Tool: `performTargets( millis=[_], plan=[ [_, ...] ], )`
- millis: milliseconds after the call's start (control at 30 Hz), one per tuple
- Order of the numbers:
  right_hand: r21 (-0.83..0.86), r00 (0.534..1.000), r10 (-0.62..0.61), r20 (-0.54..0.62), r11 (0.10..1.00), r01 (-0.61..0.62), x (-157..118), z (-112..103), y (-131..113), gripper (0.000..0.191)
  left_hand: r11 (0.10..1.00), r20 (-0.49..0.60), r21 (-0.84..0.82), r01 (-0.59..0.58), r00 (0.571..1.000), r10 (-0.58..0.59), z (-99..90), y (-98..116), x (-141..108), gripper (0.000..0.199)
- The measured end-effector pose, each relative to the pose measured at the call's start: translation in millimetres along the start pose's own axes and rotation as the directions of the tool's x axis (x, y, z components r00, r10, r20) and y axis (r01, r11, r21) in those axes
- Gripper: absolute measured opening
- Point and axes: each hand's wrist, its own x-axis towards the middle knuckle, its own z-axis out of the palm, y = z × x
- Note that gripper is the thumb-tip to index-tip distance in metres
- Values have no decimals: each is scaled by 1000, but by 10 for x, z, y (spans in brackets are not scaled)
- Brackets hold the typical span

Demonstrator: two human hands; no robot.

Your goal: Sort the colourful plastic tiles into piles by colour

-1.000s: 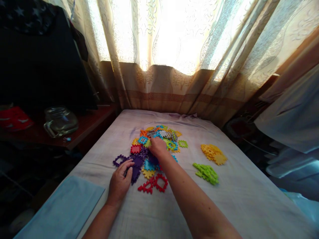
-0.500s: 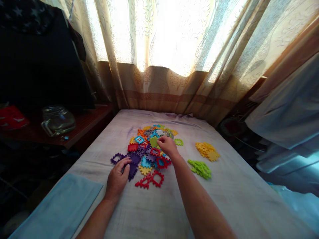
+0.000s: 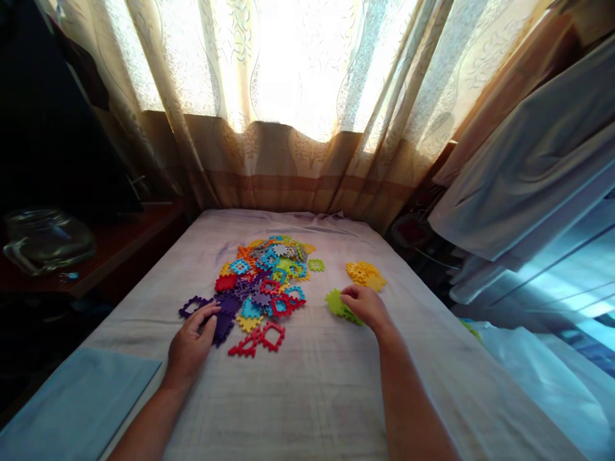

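Observation:
A mixed heap of toothed plastic pieces (image 3: 259, 301) lies on the pale sheet. My left hand (image 3: 192, 342) rests at its near left side, fingers apart over purple pieces (image 3: 225, 320); nothing shows in its grasp. On the right, my right hand (image 3: 366, 307) pinches a green toothed piece (image 3: 336, 301) over the small green pile, which it partly covers. Just beyond that hand sits a pile of yellow pieces (image 3: 365, 275). Red frame pieces (image 3: 272, 336) lie at the heap's near edge.
A light blue cloth (image 3: 81, 397) lies at the near left. On the dark side table (image 3: 115, 256) stands a glass jug (image 3: 50, 240). Curtains (image 3: 288, 160) hang behind the bed, and pale clothes (image 3: 519, 147) hang at the right.
My right hand has moved right from the heap to the green pile, with a green piece in its fingers. My left hand remains by the purple pieces. The view has turned right.

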Motion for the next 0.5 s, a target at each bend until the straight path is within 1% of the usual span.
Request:
performTargets(
  millis=[67, 167, 333, 433, 500],
  plan=[
    [-44, 1000, 13, 10, 999, -13, 2, 25, -14, 23, 1000, -2, 7, 5, 1000, -5, -2, -6, -3, 38],
    [-118, 999, 29, -19, 993, -31, -1, 37, -8, 24, 1000, 5, 17, -4, 1000, 4, -10, -1, -8, 36],
    [-203, 996, 53, -76, 977, -67, -48, -48, -16, 25, 1000, -13, 4, -15, 1000, 15, -3, 12, -12, 34],
    [-195, 995, 22, -98, 980, -41, -97, -27, -161, 26, 1000, -11, -9, -9, 1000, 9, 2, 23, -10, 35],
    [-164, 994, -56, -98, 986, 39, -125, 92, -334, 26, 1000, 3, -15, -7, 1000, 7, -1, 33, -7, 36]
  ],
)
